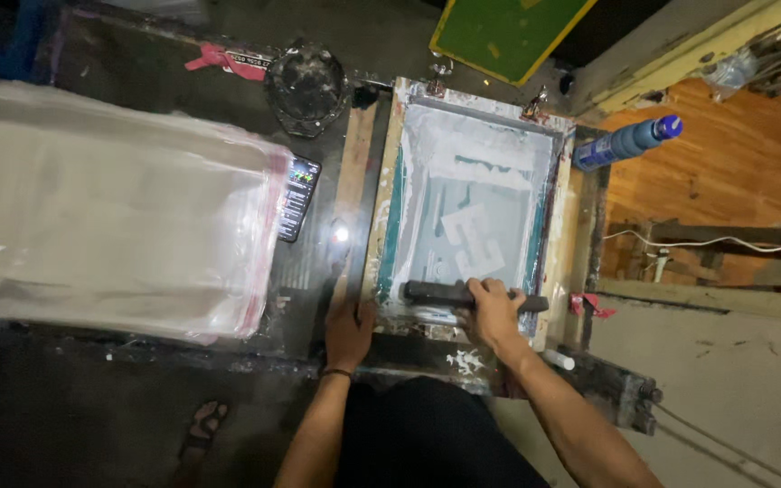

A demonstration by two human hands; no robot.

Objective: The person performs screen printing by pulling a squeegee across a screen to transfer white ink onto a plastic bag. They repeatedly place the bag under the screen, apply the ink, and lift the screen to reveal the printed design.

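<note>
Right hand is wrapped w/ fingers curled round the dark squeegee, which lies crosswise at the near end of the screen-printing frame. Left hand lies flat, palm down w/ fingers together, on the near-left corner of that frame, just beside the squeegee's left end; thin dark band on the wrist.

Frame is wood-edged, pale mesh stretched inside, teal tape along the left inner edge, white ink smears at the far part and a light stencil shape approx. mid-mesh. It sits on a dark, stained tabletop, right of centre.

Left of the frame: a lit phone, screen up, just beside a big stack of clear plastic bags w/ reddish edges at their right side. Far of the phone: a round dark glass dish, and a red strip near it. Far right of the frame: a blue bottle lying on its side, cap pointing right. Green board w/ yellow edge at the far side. White cable runs over the wooden boards at right. Person's dark-clad legs at near centre; a sandalled foot shows near left on the floor.
</note>
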